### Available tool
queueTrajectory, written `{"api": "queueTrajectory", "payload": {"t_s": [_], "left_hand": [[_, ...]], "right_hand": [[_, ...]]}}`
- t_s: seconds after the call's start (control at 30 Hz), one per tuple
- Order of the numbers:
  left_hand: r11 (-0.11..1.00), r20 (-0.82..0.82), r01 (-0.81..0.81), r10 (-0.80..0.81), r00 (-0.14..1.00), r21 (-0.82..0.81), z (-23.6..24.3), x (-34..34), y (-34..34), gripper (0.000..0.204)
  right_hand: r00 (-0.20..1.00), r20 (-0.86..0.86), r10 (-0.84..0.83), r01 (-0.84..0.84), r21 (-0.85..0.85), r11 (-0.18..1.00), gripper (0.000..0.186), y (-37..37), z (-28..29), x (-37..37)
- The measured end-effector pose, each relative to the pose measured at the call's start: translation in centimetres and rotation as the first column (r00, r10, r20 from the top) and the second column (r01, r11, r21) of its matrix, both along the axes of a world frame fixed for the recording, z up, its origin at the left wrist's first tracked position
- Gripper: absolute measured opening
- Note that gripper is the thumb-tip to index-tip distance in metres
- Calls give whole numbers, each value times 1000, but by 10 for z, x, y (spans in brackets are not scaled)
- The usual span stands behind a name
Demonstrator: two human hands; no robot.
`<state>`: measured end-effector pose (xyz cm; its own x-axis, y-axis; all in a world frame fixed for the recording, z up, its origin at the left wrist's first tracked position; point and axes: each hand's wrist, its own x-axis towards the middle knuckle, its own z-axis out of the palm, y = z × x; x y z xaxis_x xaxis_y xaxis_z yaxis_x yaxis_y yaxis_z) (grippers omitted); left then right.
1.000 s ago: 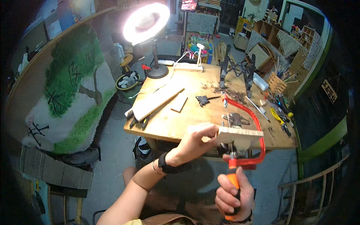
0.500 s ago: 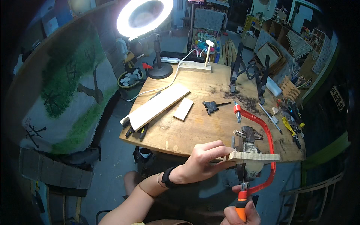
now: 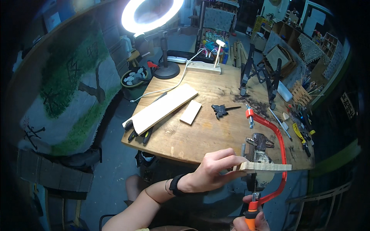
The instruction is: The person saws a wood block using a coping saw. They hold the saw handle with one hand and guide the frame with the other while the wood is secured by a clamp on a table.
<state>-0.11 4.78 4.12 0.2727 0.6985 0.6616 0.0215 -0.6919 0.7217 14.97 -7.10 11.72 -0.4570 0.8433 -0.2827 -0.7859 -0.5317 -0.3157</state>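
Note:
Pinched between the thumb and fingers of my left hand (image 3: 216,171) is the left end of a small wooden board (image 3: 266,166), seen nearly edge-on at the near table edge. My right hand (image 3: 251,222) wraps round the orange and black handle of a red-framed coping saw (image 3: 283,148). The saw stands upright, its frame arching past the board's right part; its thin blade runs up beside the board, partly hidden by it. Just behind and below the board is a dark metal vise or clamp (image 3: 260,144), dusted with pale sawdust.
A long plank (image 3: 165,109) rests on black-and-yellow handled tools, with a small wood block (image 3: 190,112) beside it. Further right lie a dark insect-shaped piece (image 3: 219,111), a black folding stand (image 3: 260,77) and several tools (image 3: 302,134). A lit ring lamp (image 3: 165,71) stands behind.
The whole view has shifted a little, so the table, saw and hands appear slightly further right. Both hands keep their holds on the board and the saw.

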Motion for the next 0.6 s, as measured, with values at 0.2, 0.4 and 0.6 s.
{"api": "queueTrajectory", "payload": {"t_s": [0.2, 0.4, 0.6], "left_hand": [[1000, 3, -3, 3, 1000, -22, 0, -2, -2, 25], [1000, 37, -27, 27, 999, -5, -2, -2, -4, 23], [998, 59, -67, 66, 996, 22, 0, 7, -8, 21]], "right_hand": [[999, 1, 42, -42, -110, 993, 48, -4, -6, 4], [996, -22, 92, -93, -67, 993, 46, -5, -12, 2], [999, -16, 34, -34, 50, 998, 37, -4, -8, 0]]}}
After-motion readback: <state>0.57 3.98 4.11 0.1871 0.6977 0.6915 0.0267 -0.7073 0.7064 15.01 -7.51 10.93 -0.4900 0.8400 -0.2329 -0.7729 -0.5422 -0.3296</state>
